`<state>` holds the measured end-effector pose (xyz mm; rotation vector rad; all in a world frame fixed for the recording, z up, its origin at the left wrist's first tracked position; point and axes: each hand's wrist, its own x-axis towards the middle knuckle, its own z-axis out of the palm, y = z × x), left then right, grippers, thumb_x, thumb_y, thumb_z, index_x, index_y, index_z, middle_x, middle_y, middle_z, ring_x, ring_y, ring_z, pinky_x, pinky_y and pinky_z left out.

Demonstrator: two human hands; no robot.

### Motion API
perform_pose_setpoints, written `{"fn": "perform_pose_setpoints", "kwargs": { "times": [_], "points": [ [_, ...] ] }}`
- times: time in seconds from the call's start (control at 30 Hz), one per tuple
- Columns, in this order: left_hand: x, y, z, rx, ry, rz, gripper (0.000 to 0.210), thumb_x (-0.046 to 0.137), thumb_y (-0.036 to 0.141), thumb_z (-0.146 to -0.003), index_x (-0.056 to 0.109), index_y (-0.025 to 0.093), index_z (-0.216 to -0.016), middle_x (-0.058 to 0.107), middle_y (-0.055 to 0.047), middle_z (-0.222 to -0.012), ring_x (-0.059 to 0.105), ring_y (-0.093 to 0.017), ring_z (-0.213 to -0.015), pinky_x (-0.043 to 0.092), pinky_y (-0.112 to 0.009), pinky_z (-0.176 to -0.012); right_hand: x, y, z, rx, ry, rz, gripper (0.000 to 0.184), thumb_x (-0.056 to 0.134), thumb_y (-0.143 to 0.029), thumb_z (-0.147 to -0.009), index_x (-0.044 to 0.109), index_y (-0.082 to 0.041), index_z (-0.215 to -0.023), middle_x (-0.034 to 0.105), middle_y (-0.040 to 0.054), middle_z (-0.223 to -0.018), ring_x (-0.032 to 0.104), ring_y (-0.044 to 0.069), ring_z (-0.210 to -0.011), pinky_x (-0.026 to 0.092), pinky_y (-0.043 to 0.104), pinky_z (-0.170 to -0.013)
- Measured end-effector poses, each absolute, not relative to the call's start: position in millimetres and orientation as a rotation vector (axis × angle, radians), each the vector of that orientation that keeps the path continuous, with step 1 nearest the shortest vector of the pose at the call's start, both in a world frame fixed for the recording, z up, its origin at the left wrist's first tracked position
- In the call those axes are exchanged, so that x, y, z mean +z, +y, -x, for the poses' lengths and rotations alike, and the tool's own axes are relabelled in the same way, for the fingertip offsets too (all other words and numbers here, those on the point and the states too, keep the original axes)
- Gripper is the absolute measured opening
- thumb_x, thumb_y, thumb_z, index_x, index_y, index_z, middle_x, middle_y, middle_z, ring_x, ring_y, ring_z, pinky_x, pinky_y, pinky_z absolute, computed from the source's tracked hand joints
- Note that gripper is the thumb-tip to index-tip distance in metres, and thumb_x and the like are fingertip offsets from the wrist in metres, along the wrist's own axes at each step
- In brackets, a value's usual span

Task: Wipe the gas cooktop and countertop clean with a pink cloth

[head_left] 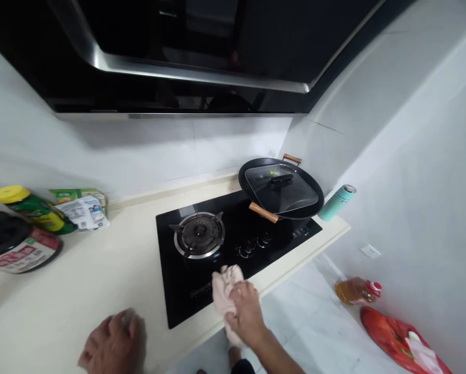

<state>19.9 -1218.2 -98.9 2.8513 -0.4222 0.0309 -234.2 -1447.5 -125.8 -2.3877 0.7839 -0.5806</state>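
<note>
Plainly, from the head view, the right hand [246, 310] has its fingers closed on a pale pink cloth [222, 291], bunched in the grip. The cloth's long axis runs front to back: its far end points away from the person onto the black hob [184, 309], while its near end hangs past the counter [139, 259] edge below the grip. Just left of the grip, the hob carries a faint brand name starting with S, too blurred to read whole. Beyond the grip sit the knobs [252, 245] and a burner [199, 235]; farther off to its right is a lidded wok [243, 179]. Well left of the grip, a dark bottle [21, 249] wears a red-and-white label with Chinese characters, unclear; the print on a white packet [85, 213] is too small. The left hand [111, 345] rests palm down, fingers bent; whether it holds anything I cannot tell.
</note>
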Motion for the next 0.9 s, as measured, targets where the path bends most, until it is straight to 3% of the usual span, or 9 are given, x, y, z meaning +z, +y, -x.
{"fn": "perform_pose_setpoints", "kwargs": {
  "times": [0.1, 0.2, 0.33, 0.5, 0.7, 0.8, 0.9],
  "points": [
    [-98, -1217, -16, 0.047, -0.451, -2.828, 0.064, 0.022, 0.057, -0.097, 0.061, 0.019, -0.131, 0.052, -0.017, -0.147, 0.041, -0.041, -0.139, 0.031, -0.061, -0.116, -131, -1413, 227, -0.58, 0.567, 2.118, 0.036, 0.065, -0.019, -0.065, 0.056, -0.026, -0.099, 0.06, 0.003, -0.106, 0.057, 0.026, -0.099, 0.05, 0.043, -0.089],
    [-95, -1216, -13, 0.054, -0.45, -2.798, 0.062, 0.024, 0.056, -0.096, 0.062, 0.02, -0.129, 0.052, -0.017, -0.146, 0.04, -0.04, -0.14, 0.03, -0.06, -0.116, -117, -1429, 234, -0.635, 0.618, 1.848, 0.035, 0.054, -0.019, -0.074, 0.051, -0.027, -0.108, 0.061, 0.0004, -0.097, 0.061, 0.021, -0.088, 0.053, 0.036, -0.079],
    [-93, -1216, -10, 0.088, -0.461, -2.788, 0.06, 0.025, 0.054, -0.098, 0.062, 0.02, -0.129, 0.052, -0.017, -0.147, 0.039, -0.039, -0.141, 0.03, -0.059, -0.116, -85, -1516, 252, -0.96, 0.697, 1.85, 0.047, 0.049, -0.028, -0.088, 0.041, -0.026, -0.134, 0.062, 0.0079, -0.12, 0.063, 0.024, -0.111, 0.053, 0.04, -0.097],
    [-96, -1214, -11, 0.043, -0.451, -2.78, 0.055, 0.028, 0.052, -0.098, 0.064, 0.022, -0.127, 0.052, -0.015, -0.146, 0.039, -0.037, -0.141, 0.028, -0.059, -0.117, -64, -1616, 247, -1.043, 0.897, 2.184, 0.044, 0.042, -0.038, -0.095, 0.053, -0.022, -0.134, 0.054, 0.0164, -0.139, 0.056, 0.028, -0.131, 0.046, 0.047, -0.113],
    [-102, -1212, -14, 0.079, -0.42, -2.825, 0.055, 0.029, 0.049, -0.097, 0.065, 0.019, -0.127, 0.055, -0.017, -0.141, 0.042, -0.036, -0.137, 0.029, -0.056, -0.116, -45, -1677, 182, -0.444, 1.02, 2.62, 0.053, 0.037, -0.031, -0.099, 0.056, -0.021, -0.147, 0.058, 0.0113, -0.15, 0.046, 0.028, -0.145, 0.034, 0.049, -0.123],
    [-103, -1213, -16, 0.09, -0.42, -2.86, 0.058, 0.026, 0.048, -0.098, 0.064, 0.017, -0.129, 0.054, -0.018, -0.142, 0.042, -0.037, -0.137, 0.03, -0.057, -0.116, -44, -1692, 156, -0.21, 1.091, 2.614, 0.046, 0.042, -0.029, -0.099, 0.067, -0.025, -0.136, 0.073, 0.0078, -0.129, 0.06, 0.026, -0.129, 0.037, 0.045, -0.118],
    [-101, -1214, -16, 0.056, -0.393, -2.877, 0.059, 0.024, 0.048, -0.098, 0.062, 0.016, -0.13, 0.053, -0.019, -0.144, 0.041, -0.037, -0.139, 0.03, -0.058, -0.116, -50, -1691, 154, -0.063, 1.134, 2.612, 0.041, 0.041, -0.027, -0.1, 0.074, -0.022, -0.124, 0.079, 0.0094, -0.105, 0.069, 0.025, -0.109, 0.042, 0.039, -0.108]
  ]
}}
